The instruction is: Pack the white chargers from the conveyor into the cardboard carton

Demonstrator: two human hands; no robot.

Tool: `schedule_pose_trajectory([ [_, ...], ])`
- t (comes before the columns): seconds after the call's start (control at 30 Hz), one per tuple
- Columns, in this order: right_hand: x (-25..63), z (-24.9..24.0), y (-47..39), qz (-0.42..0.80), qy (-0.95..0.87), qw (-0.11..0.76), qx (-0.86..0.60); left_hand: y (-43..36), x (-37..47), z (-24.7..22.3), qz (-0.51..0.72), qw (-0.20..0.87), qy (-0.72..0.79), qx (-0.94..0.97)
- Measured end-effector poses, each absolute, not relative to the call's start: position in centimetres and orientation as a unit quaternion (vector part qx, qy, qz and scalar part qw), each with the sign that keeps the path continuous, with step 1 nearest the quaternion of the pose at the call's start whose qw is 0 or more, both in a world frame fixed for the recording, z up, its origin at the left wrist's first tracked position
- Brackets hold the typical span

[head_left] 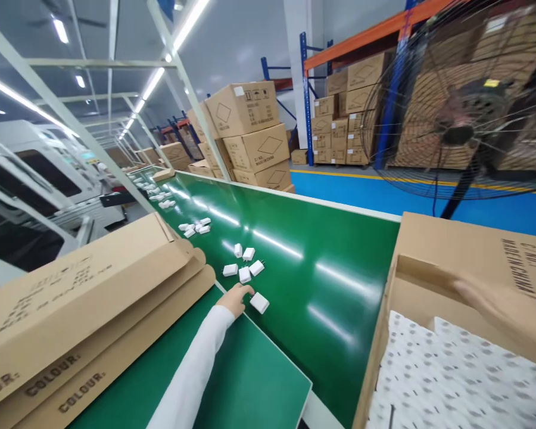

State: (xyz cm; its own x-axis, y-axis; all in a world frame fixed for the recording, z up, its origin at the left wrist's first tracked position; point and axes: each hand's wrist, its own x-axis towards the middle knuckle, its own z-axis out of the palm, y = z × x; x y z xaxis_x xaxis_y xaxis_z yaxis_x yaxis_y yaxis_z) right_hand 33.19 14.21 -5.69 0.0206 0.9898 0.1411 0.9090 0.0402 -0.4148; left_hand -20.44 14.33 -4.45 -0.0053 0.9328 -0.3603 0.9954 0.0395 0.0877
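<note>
My left hand (234, 300) reaches over the near edge of the green conveyor belt (295, 256), its fingers curled and closed at one end of a small white plug adapter (259, 302). Several more adapters (244, 274) lie loosely grouped just beyond it, some with prongs showing. At the right, my right hand (504, 307) is smeared by motion above an open cardboard box (395, 292). Its fingers point left, and whether they hold anything is not clear. Rows of white items with grey marks (460, 375) fill the box below it.
Stacked flat cartons (84, 286) stand at the left on a green side table (250, 369). Further adapters (196, 227) lie up the belt. Behind it are piled cartons (254, 143), and a large fan (460, 125) stands beyond the open box.
</note>
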Motion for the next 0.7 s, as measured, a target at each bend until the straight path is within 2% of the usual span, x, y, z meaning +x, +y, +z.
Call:
schedule_pose_trajectory([
  [0.17, 20.3, -1.3, 18.7, 0.135, -0.797, 0.132, -0.574, 15.6, -18.8, -6.5, -0.092, 0.190, 0.677, 0.705],
  [0.3, 7.1, -4.0, 20.8, 0.167, -0.869, 0.093, -0.456, 15.8, -17.8, -7.6, -0.084, 0.209, 0.630, 0.743],
  [0.4, -0.4, -7.2, 22.3, 0.180, -0.891, 0.098, -0.405, 15.8, -19.0, -7.4, -0.065, 0.199, 0.628, 0.750],
  [0.57, -6.4, -10.6, 24.6, 0.180, -0.891, 0.141, -0.392, 16.9, -21.8, -6.8, 0.026, 0.134, 0.731, 0.668],
  [0.7, -6.3, -11.7, 25.4, 0.182, -0.892, 0.132, -0.391, 18.9, -22.9, -6.9, -0.025, 0.121, 0.696, 0.707],
])
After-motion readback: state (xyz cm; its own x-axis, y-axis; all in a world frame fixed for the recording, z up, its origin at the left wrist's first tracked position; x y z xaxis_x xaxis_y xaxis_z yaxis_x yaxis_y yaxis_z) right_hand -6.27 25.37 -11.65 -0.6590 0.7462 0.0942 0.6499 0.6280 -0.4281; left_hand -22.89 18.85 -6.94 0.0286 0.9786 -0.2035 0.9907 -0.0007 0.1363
